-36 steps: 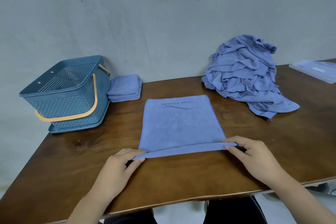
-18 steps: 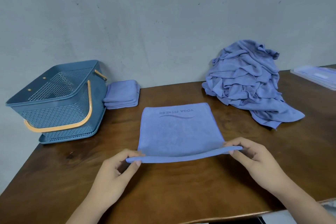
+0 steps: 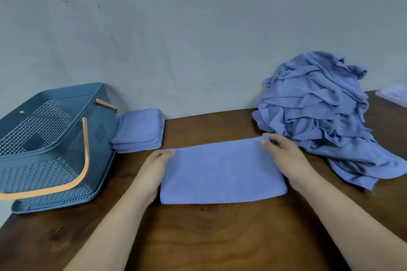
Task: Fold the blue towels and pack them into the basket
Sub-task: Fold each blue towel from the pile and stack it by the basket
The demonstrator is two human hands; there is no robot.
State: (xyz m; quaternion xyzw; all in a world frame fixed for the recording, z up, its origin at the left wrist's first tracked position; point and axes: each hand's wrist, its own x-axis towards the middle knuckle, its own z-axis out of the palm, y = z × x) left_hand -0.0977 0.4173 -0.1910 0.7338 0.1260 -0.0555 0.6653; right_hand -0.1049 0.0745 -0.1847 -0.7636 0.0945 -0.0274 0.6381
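Left hand and right hand, apart, pinch far corners of the towel, likely to square its fold.

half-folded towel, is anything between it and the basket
Only the stack of folded towels, beside the basket on the side facing the half-folded towel. Nothing visible covers the basket's open top.

Soft matt blue cloth towel on a glossy dark wooden table; perforated blue plastic basket, smooth orange handle.
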